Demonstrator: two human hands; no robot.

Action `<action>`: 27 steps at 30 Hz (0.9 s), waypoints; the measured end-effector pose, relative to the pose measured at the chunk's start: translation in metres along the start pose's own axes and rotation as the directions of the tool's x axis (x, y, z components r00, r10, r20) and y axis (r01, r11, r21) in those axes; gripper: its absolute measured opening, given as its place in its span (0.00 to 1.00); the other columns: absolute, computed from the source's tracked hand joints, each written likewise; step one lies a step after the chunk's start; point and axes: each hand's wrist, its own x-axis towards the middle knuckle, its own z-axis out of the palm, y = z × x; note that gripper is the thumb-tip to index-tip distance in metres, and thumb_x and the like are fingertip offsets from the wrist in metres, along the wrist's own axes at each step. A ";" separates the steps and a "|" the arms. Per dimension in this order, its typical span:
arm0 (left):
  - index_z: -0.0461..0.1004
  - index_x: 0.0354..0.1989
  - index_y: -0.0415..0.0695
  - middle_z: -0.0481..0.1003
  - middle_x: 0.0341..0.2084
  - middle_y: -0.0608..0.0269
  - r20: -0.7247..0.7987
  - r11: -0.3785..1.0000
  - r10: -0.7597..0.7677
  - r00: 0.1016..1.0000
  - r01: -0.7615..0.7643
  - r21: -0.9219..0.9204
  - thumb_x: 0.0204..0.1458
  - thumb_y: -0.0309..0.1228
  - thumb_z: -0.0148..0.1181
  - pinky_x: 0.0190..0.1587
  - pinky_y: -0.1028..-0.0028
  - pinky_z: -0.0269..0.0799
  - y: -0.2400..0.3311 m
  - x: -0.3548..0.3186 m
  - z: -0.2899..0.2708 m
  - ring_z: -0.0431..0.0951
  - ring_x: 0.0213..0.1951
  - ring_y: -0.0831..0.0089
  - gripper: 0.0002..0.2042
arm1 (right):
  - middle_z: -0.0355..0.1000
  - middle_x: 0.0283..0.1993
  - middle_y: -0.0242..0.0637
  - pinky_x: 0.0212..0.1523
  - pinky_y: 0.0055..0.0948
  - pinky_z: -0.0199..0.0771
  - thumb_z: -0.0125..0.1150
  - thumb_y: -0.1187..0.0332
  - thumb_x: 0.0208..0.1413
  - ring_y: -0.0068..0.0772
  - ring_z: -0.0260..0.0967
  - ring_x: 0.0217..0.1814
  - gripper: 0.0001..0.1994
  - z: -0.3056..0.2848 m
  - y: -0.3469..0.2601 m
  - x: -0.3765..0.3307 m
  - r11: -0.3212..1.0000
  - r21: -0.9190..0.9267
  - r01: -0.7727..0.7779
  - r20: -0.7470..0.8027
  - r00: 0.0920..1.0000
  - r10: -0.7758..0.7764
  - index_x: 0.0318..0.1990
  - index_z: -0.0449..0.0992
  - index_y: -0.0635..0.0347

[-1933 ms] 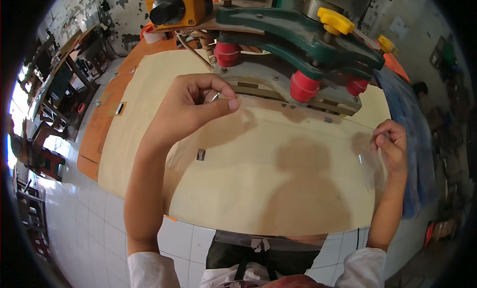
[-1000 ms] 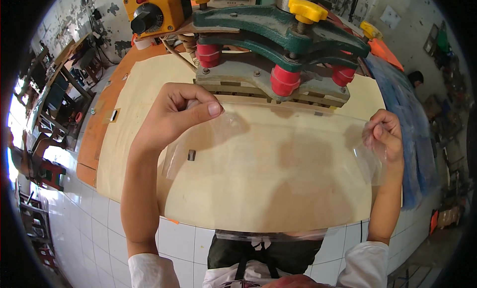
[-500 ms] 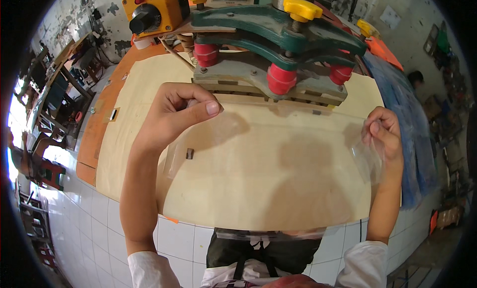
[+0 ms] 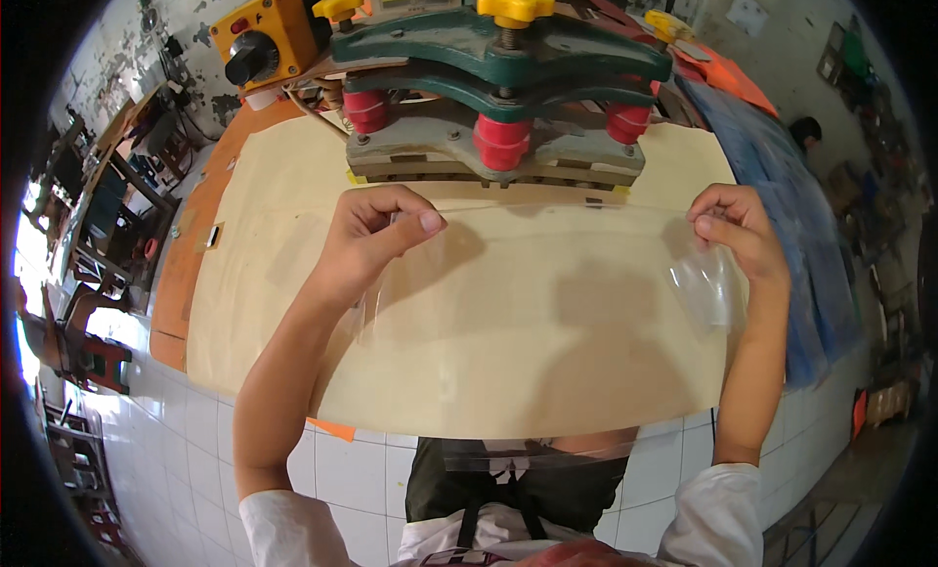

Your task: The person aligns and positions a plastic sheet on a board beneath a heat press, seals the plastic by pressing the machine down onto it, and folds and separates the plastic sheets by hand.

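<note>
A thin clear plastic sheet stretches between my two hands over the cream table cover. My left hand pinches its far left corner between thumb and curled fingers. At the far right corner my right hand pinches it too, with a shiny fold drooping beneath. The sheet's near edge hangs past the table in front of my lap. Just beyond the sheet's far edge stands a green press, its grey plate raised on red-sleeved posts. A small dark patch shows at the sheet's far edge.
A yellow control box with a black dial stands at the far left. Blue-tinted plastic sheeting lies along the right side. The cream cover leaves an orange table edge showing at left. A person is in the right background.
The view has shifted, with the press now farther left and higher. Both hands, still pinching the sheet, have come nearer to me relative to the press. My left wrist now mostly covers a small dark piece.
</note>
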 end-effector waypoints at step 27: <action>0.80 0.30 0.36 0.76 0.23 0.65 -0.081 0.989 0.112 0.990 -0.103 0.106 0.52 0.29 0.64 0.25 0.79 0.59 -0.002 -0.006 0.001 0.66 0.24 0.83 0.07 | 0.74 0.31 0.30 0.37 0.21 0.72 0.63 0.72 0.57 0.18 0.70 0.32 0.06 0.007 0.005 0.001 0.991 -0.104 -0.087 0.237 0.965 0.109 0.37 0.77 0.67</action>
